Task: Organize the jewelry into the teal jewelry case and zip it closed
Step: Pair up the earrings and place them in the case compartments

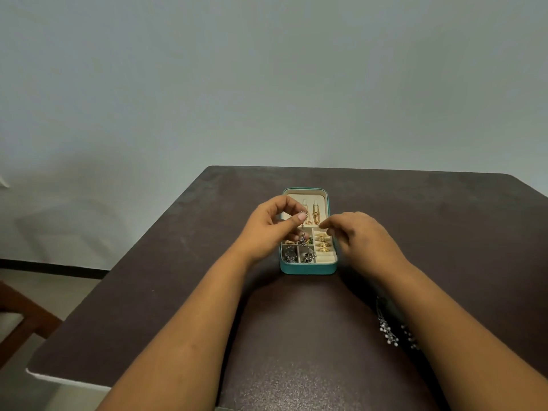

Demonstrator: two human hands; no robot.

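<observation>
One teal jewelry case (308, 266) lay open near the middle of the dark table (166, 292), lid (323, 200) tipped back. Left hand (268, 225) hovered over the case's left side, thumb and forefinger pinching one silver drop earring (302, 237) that dangled above the compartments. Right hand (360, 235) sat just beside the case's right edge, fingers loosely curled, nothing visibly held. Counted in the lid: two gold chain pieces (315, 215) hanging. In the tray: three gold rings (322, 241) in the roll slots, two silver ornate pieces (299, 256) in the front compartments. One silver beaded cluster (388, 330) lay on the table, partly under the right forearm.
</observation>
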